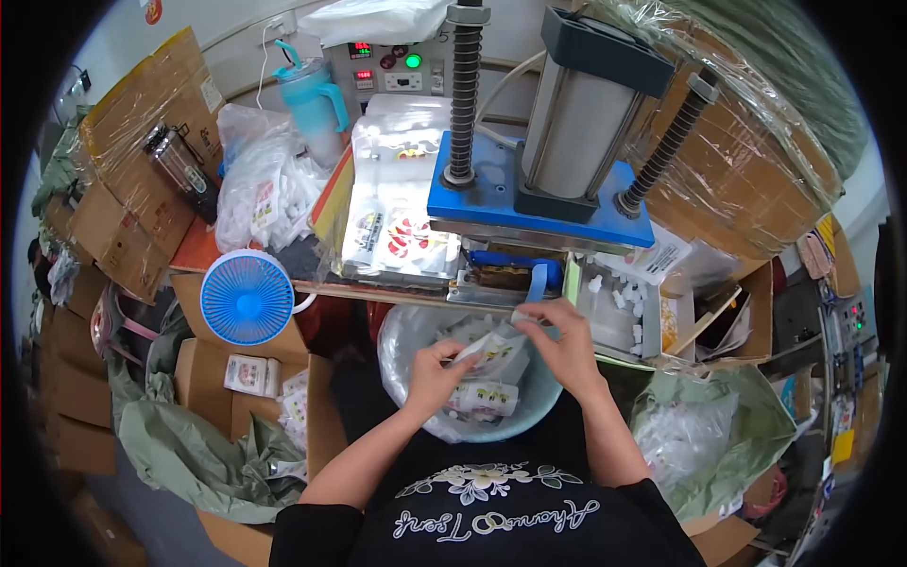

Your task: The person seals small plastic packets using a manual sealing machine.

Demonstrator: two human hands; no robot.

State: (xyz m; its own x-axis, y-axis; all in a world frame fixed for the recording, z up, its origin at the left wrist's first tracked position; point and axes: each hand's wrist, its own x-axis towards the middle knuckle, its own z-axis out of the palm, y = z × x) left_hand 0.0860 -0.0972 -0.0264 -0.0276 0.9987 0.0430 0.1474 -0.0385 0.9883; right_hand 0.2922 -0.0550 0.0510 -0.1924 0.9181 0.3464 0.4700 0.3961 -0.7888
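Over the basin, my left hand (440,378) and my right hand (564,346) hold a clear printed plastic pouch (498,353) between them. Left fingers pinch its lower left side, while the right thumb and fingers grip its upper right end. Directly beneath is a pale blue basin (546,402) lined with clear plastic, with more printed pouches (484,400) lying in it. Just above my right hand, a blue strip (538,283) hangs at the front of a press with a blue plate (487,194).
Flat printed pouches (402,231) are stacked left of the press. A tray (600,326) of small white spouts stands at its right. A blue fan (248,297) and an open carton (326,416) are at left. A green-lined bag (756,406) sits at right.
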